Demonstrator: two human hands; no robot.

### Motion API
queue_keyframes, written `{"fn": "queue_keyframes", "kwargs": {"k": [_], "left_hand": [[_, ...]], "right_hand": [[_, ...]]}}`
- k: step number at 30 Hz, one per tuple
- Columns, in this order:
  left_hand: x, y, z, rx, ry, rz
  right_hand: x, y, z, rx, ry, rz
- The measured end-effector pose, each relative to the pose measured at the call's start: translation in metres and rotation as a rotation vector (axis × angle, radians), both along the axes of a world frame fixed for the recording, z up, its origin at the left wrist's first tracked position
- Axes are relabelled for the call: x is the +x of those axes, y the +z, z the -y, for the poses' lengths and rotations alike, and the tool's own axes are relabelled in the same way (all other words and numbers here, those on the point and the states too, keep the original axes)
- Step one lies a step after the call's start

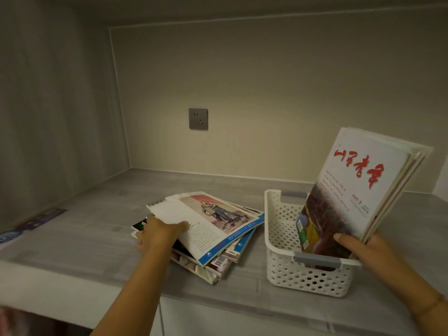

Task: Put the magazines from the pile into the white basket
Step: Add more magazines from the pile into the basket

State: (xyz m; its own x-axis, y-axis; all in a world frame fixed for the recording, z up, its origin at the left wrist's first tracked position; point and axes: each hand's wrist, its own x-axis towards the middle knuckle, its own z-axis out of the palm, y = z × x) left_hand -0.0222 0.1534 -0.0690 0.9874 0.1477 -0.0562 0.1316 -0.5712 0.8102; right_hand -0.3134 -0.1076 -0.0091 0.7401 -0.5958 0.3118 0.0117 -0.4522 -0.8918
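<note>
Two grips: left hand (157,232) pinches top magazine (218,221); right hand (363,248) clasps upright magazines (351,190) in basket (303,280).

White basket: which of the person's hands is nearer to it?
Right. The right hand grips magazines standing in the basket, at its right rim; the left hand holds the top magazine of the pile, left of the basket.
</note>
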Motion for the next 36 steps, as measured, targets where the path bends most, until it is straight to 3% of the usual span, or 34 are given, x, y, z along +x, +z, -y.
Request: {"fn": "queue_keyframes", "kwargs": {"k": [2,5,8,9,11,14,16,20,24,33,36], "left_hand": [[0.002,0.009,0.005,0.064,0.007,-0.068],[0.008,0.015,0.010,0.009,-0.009,-0.139],[0.004,0.022,0.008,-0.022,-0.036,-0.102],[0.002,0.024,0.006,-0.075,-0.057,-0.081],[0.000,0.029,0.003,-0.376,-0.137,-0.103],[-0.009,0.042,-0.001,-0.865,-0.284,-0.334],[-0.010,0.046,-0.001,-0.992,-0.356,-0.454],[-0.005,0.040,0.002,-1.012,-0.337,-0.507],[-0.008,0.048,0.012,-0.947,-0.334,-0.315],[-0.082,0.141,0.062,-0.798,-0.452,0.447],[-0.114,0.152,0.082,-0.738,-0.533,0.587]], "right_hand": [[0.000,0.000,0.000,-0.002,-0.005,-0.012],[-0.001,0.001,-0.001,-0.014,-0.010,-0.022],[-0.002,0.002,-0.001,-0.020,0.000,-0.022],[-0.002,0.002,0.000,-0.020,0.002,-0.019],[-0.002,0.002,-0.001,-0.027,0.009,-0.014],[-0.003,0.003,-0.002,-0.032,0.020,-0.001],[-0.002,0.003,-0.002,-0.015,0.012,-0.004],[-0.002,0.002,0.000,-0.006,0.017,-0.025],[-0.002,0.003,-0.001,0.000,0.032,-0.022],[0.001,-0.001,0.004,-0.004,0.028,-0.043],[0.002,-0.003,0.007,0.003,0.040,-0.057]]}}
